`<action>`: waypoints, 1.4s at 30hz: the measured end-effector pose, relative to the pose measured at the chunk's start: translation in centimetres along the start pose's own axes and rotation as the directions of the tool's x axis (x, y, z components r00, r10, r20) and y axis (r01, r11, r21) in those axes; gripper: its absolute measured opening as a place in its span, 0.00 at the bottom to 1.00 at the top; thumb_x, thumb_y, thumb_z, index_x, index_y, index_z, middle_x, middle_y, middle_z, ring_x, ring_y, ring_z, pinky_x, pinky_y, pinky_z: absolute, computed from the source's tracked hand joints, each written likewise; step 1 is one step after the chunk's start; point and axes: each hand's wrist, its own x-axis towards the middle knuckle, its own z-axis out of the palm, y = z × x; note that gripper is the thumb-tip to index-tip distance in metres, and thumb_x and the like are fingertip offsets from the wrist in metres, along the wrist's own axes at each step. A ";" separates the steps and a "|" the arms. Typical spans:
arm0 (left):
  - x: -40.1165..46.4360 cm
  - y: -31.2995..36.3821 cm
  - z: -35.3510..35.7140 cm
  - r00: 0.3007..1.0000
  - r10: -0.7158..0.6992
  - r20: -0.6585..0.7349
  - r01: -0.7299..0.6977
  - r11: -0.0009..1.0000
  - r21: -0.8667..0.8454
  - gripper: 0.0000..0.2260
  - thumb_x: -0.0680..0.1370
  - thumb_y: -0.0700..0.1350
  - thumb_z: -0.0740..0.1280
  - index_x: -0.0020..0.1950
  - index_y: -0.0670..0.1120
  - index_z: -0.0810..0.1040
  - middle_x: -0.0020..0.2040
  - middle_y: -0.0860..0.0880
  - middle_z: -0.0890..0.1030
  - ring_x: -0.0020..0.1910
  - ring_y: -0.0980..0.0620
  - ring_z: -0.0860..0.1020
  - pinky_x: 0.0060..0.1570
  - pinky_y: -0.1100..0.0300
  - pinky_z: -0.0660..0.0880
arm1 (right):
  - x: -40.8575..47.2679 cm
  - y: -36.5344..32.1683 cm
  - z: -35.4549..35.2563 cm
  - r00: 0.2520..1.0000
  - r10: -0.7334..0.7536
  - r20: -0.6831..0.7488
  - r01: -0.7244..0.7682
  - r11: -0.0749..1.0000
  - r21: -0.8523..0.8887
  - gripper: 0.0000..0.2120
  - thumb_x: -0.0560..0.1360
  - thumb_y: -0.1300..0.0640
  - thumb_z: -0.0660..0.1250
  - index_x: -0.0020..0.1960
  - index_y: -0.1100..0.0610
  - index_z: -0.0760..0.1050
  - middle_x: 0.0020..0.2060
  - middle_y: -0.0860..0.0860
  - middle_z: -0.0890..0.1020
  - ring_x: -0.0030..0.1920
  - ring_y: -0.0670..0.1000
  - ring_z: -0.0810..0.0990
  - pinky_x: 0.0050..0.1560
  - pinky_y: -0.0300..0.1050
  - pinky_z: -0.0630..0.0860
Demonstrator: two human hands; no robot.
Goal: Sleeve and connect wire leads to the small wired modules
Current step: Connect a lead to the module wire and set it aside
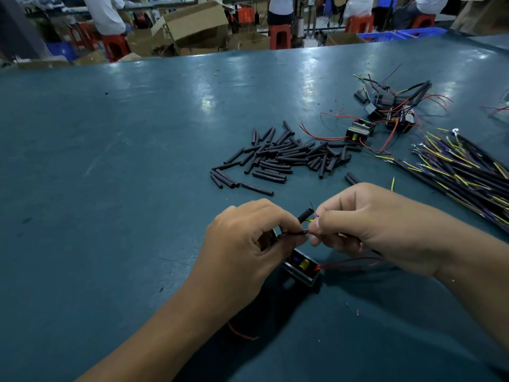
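A small black module (301,267) with a yellow part inside lies on the green table (124,161), just below my hands; red leads run from it to the right. My left hand (248,241) pinches a thin black-sleeved lead, and a short black sleeve (305,215) sticks up from its fingertips. My right hand (366,224) pinches the bare wire ends right against the left fingertips, with yellow and purple strands showing between them. A black cable trails from under my right palm.
A heap of cut black sleeves (283,157) lies beyond my hands. Several wired modules (385,114) sit at the back right. A bundle of black, yellow and purple leads (462,172) fans out along the right. People on red stools and cardboard boxes are behind the table.
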 end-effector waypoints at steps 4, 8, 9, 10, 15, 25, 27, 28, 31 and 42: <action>0.0 0.1 -0.1 1.000 0.015 -0.018 -0.014 1.000 0.015 0.04 0.74 0.46 0.75 0.44 0.45 0.85 0.40 0.54 0.83 0.38 0.50 0.80 0.37 0.42 0.74 | 0.2 0.0 0.2 1.000 0.029 -0.010 -0.029 0.999 0.033 0.11 0.72 0.58 0.68 0.32 0.58 0.82 0.24 0.52 0.74 0.24 0.46 0.64 0.23 0.33 0.59; -0.1 -0.1 -0.1 0.999 0.027 -0.036 -0.027 1.000 0.007 0.05 0.73 0.46 0.75 0.44 0.45 0.85 0.40 0.55 0.83 0.38 0.51 0.80 0.38 0.42 0.74 | 0.2 -0.1 0.2 0.996 0.086 0.001 -0.086 0.992 0.090 0.12 0.72 0.58 0.67 0.31 0.57 0.81 0.24 0.52 0.75 0.22 0.44 0.64 0.21 0.33 0.58; -0.1 -0.2 0.0 0.999 0.026 -0.038 -0.026 1.000 -0.015 0.05 0.73 0.45 0.76 0.44 0.44 0.85 0.40 0.54 0.83 0.38 0.51 0.81 0.37 0.42 0.75 | 0.2 -0.1 0.3 0.994 0.105 0.007 -0.105 0.990 0.096 0.12 0.71 0.56 0.67 0.31 0.57 0.82 0.25 0.51 0.75 0.22 0.44 0.64 0.22 0.33 0.57; 0.0 -0.3 0.0 0.999 0.029 -0.039 -0.030 0.999 -0.035 0.05 0.73 0.45 0.76 0.44 0.43 0.85 0.40 0.54 0.83 0.38 0.50 0.80 0.37 0.42 0.75 | 0.2 -0.1 0.3 0.993 0.119 0.012 -0.119 0.988 0.098 0.11 0.71 0.55 0.67 0.31 0.56 0.82 0.25 0.51 0.75 0.22 0.44 0.64 0.22 0.34 0.57; 0.1 -0.5 0.2 0.996 0.079 -0.039 -0.081 0.996 -0.035 0.06 0.73 0.43 0.76 0.42 0.40 0.84 0.40 0.50 0.82 0.37 0.49 0.81 0.37 0.49 0.77 | 0.2 -0.3 0.4 0.989 0.145 0.027 -0.147 0.982 0.122 0.10 0.69 0.56 0.68 0.30 0.56 0.81 0.25 0.51 0.75 0.21 0.44 0.63 0.22 0.34 0.55; 0.0 -1.2 0.4 0.989 0.147 -0.035 -0.145 0.988 0.052 0.05 0.74 0.43 0.75 0.46 0.43 0.87 0.42 0.51 0.86 0.40 0.53 0.83 0.38 0.51 0.79 | 0.3 -0.1 1.0 0.996 0.002 -0.093 0.000 1.000 0.017 0.11 0.68 0.63 0.68 0.27 0.57 0.79 0.22 0.52 0.75 0.23 0.47 0.65 0.24 0.35 0.61; 0.0 -1.3 0.4 0.989 0.138 -0.055 -0.134 0.988 0.070 0.04 0.73 0.44 0.76 0.46 0.44 0.87 0.42 0.53 0.86 0.40 0.54 0.84 0.37 0.49 0.79 | 0.3 -0.1 1.0 0.994 -0.032 -0.108 0.032 0.999 -0.009 0.09 0.67 0.61 0.70 0.28 0.57 0.79 0.22 0.51 0.75 0.24 0.48 0.66 0.25 0.36 0.61; 0.0 -1.3 0.4 0.991 0.118 -0.057 -0.115 0.992 0.053 0.05 0.73 0.44 0.76 0.46 0.44 0.87 0.42 0.53 0.86 0.40 0.54 0.84 0.38 0.49 0.79 | 0.3 -0.1 1.0 0.992 -0.050 -0.112 0.046 0.998 -0.034 0.08 0.66 0.59 0.71 0.29 0.56 0.79 0.22 0.51 0.75 0.25 0.48 0.66 0.26 0.38 0.61; 0.0 -1.1 0.4 0.998 0.056 -0.037 -0.056 0.998 -0.006 0.05 0.74 0.44 0.75 0.46 0.44 0.87 0.41 0.52 0.86 0.40 0.54 0.83 0.38 0.50 0.79 | 0.2 0.0 0.9 0.990 -0.093 -0.105 0.079 0.988 -0.132 0.07 0.63 0.52 0.68 0.31 0.56 0.78 0.23 0.49 0.76 0.28 0.49 0.66 0.29 0.43 0.60; -0.1 -0.3 0.3 0.999 -0.040 -0.036 0.038 0.998 -0.043 0.03 0.74 0.42 0.76 0.46 0.45 0.85 0.39 0.56 0.83 0.37 0.61 0.79 0.40 0.75 0.67 | 0.5 0.2 0.7 0.996 -0.007 -0.084 0.010 0.999 0.033 0.11 0.67 0.60 0.71 0.27 0.54 0.75 0.24 0.51 0.71 0.25 0.47 0.65 0.24 0.37 0.60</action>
